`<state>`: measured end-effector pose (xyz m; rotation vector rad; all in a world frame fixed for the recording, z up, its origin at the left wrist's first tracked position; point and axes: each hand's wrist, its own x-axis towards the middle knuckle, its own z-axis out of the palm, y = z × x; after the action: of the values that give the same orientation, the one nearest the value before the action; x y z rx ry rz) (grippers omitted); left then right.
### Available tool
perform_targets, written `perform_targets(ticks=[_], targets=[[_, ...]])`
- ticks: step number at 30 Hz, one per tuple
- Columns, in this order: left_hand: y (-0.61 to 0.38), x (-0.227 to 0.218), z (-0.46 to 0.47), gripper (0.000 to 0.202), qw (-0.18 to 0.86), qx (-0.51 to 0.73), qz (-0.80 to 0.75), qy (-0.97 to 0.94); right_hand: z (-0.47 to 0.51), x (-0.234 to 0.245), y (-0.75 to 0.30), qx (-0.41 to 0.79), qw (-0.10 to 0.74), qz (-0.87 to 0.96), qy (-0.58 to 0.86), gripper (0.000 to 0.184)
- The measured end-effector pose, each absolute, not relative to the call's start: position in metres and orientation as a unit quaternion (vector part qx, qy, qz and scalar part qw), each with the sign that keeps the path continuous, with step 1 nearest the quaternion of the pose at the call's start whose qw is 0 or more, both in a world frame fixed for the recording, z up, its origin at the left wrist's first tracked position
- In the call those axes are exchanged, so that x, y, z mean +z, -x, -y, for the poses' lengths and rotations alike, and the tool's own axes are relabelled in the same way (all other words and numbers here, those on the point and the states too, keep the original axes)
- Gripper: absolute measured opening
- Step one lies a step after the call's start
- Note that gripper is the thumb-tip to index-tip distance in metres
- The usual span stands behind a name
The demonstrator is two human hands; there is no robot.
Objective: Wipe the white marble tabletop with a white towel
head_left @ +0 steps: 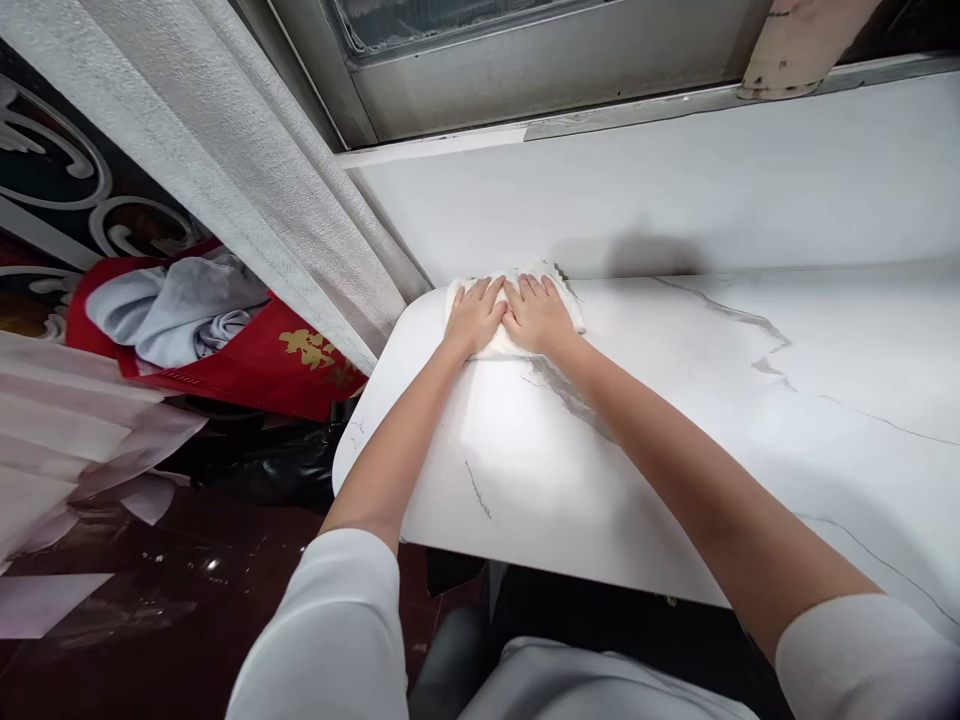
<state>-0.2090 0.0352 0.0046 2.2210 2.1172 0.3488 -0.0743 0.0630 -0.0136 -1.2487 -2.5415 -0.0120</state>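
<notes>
Both of my hands lie flat, side by side, on a white cloth (pixel 571 308) at the far left corner of a white marble-patterned table (pixel 675 430). My left hand (pixel 474 318) presses the cloth's left part with fingers stretched forward. My right hand (pixel 537 314) covers its right part, fingers also flat and touching the left hand. Only the cloth's edges show around the hands.
A grey curtain (pixel 247 180) hangs down at the left of the table corner. Behind the table is a white wall and a metal window frame (pixel 540 70). A red bag with grey cloth in it (pixel 195 330) and papers (pixel 67 440) lie on the dark floor at left.
</notes>
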Motion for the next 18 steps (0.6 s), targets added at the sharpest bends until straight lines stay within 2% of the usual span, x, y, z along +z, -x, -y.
perform_targets(ticks=[5,11,18], targets=[[0.178,0.004,0.01,0.054,0.035,0.116,-0.687,-0.716,-0.019,-0.013,0.04,-0.008,0.168,0.895,0.413,0.059],[0.127,0.003,0.09,0.053,0.025,0.124,-0.685,-0.718,0.058,-0.011,-0.013,-0.034,0.133,0.903,0.408,0.06],[0.074,0.004,0.161,0.054,0.024,0.128,-0.668,-0.733,0.132,-0.009,-0.07,-0.063,0.148,0.907,0.39,0.059]])
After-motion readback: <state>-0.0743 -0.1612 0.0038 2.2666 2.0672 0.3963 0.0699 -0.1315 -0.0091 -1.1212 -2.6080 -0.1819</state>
